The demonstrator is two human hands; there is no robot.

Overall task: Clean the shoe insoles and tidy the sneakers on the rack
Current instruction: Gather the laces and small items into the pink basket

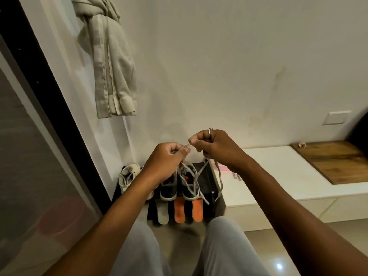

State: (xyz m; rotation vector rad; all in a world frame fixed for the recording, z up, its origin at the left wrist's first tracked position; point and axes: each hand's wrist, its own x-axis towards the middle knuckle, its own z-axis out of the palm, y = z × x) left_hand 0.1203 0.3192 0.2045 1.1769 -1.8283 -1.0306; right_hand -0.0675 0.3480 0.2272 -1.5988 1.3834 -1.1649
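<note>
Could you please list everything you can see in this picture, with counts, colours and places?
laces: one set, grey, rising from the dark sneakers to both hands
dark sneakers: two, dark grey with orange, on the rack
white sneaker: one, white, left on the rack
orange insoles: two, orange, in front of the dark sneakers
grey insole: one, light grey, left of the orange ones
rack: one, black, against the wall
cloth: one, beige, hanging upper left
bench: one, white, right of the rack
wooden board: one, brown, on the bench
left hand: pinches the laces
right hand: pinches the laces, ringed
</note>
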